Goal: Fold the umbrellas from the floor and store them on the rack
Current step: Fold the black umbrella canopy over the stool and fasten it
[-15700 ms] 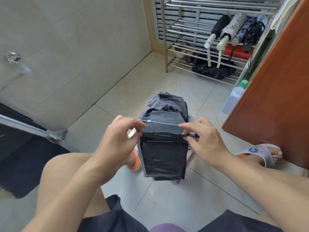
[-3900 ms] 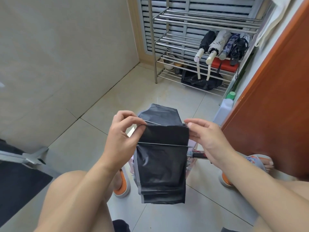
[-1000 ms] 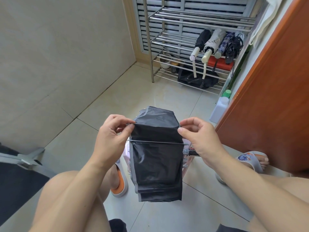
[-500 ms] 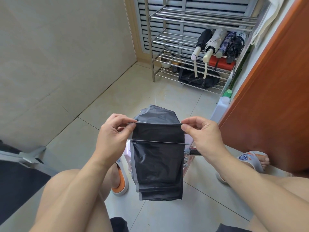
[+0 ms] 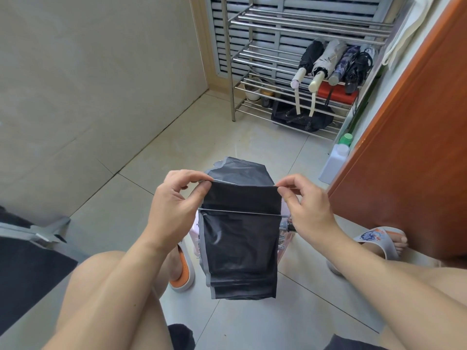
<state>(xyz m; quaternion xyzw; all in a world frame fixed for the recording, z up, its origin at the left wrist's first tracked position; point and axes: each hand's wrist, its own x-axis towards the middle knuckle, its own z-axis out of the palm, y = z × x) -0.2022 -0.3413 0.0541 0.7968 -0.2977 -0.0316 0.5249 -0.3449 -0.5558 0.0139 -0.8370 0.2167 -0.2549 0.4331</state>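
Above tiled floor [image 5: 227, 145], both hands [image 5: 174, 205] [image 5: 307, 208] pinch black umbrella [image 5: 240, 248] fabric stretched between them.

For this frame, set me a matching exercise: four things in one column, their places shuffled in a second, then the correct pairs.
Things:
1. black umbrella
2. red box
3. white bottle
4. folded umbrellas

Places:
A. floor beside the orange door
B. pinched between the left hand and right hand
C. lying side by side on a shelf of the rack
D. shelf beneath the stored umbrellas

Pairs: 1-B, 2-D, 3-A, 4-C
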